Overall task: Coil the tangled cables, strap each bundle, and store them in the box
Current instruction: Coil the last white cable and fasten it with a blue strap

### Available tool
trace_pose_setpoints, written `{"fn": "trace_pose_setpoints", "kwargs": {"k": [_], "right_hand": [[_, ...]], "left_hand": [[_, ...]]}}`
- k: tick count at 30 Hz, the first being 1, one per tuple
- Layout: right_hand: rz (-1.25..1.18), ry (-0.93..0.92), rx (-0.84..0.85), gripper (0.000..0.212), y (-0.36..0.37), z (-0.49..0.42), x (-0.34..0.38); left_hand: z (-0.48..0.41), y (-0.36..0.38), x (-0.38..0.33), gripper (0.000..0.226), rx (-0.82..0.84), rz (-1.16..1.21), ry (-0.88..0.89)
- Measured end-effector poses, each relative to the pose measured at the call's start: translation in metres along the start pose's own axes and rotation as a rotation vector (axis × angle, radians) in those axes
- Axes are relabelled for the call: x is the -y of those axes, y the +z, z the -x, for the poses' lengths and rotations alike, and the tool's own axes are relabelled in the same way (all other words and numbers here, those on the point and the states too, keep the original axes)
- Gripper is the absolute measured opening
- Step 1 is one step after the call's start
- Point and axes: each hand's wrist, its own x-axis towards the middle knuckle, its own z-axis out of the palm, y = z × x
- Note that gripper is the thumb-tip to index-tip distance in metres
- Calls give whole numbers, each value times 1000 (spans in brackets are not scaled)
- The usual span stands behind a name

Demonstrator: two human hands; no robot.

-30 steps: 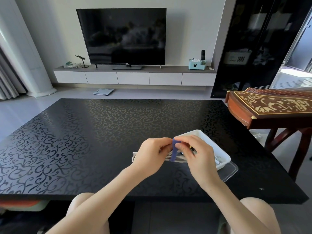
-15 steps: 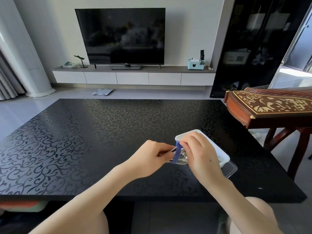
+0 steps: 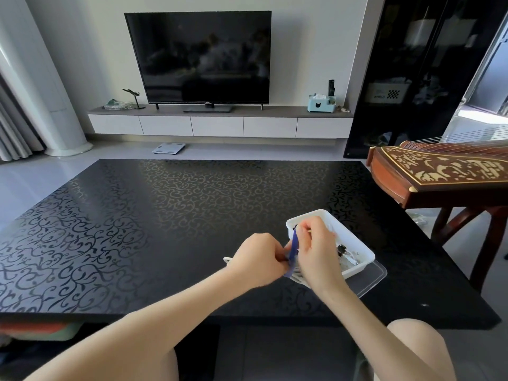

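A coiled white cable (image 3: 298, 275) is held just above the black patterned table (image 3: 165, 221), mostly hidden behind both hands. My left hand (image 3: 257, 259) grips the coil from the left. My right hand (image 3: 316, 251) pinches a blue strap (image 3: 293, 250) and holds it stretched upward from the coil. Right behind the hands stands a white plastic box (image 3: 357, 257) with other cables inside, resting on a clear lid (image 3: 376, 276).
A wooden zither (image 3: 439, 171) on a stand juts in at the table's right side. Beyond the table are a TV (image 3: 198, 56), a low white cabinet (image 3: 220, 125) and a scale (image 3: 168, 148) on the floor.
My right hand has pulled the blue strap's free end upward, so the strap now stands taut above the coil. My left hand has stayed on the coil.
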Motion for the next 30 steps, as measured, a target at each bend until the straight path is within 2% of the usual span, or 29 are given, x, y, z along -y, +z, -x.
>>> {"fn": "trace_pose_setpoints", "kwargs": {"k": [3,7,11,15,20,23,26,30], "right_hand": [[-64,79,-44,32,4,-2,-3],[-26,10,-105,30,2,-2,-7],[22,-54,-157,33,-2,0,-8],[72,-219,-205,40,-10,2,0],[164,-287,-252,37,-15,1,2],[266,-453,-309,21,-15,3,2],[248,-596,-249,12,-15,6,-1],[226,-628,-159,16,-16,5,-4]], "left_hand": [[2,11,3,19,-5,230,18],[6,9,9,19,76,676,-88],[6,10,7,23,117,782,-180],[4,10,1,25,207,954,-335],[1,15,-3,23,193,952,-291],[0,17,-8,19,183,969,-341],[-4,15,-16,18,261,936,-448],[-6,21,-23,37,302,858,-515]]}}
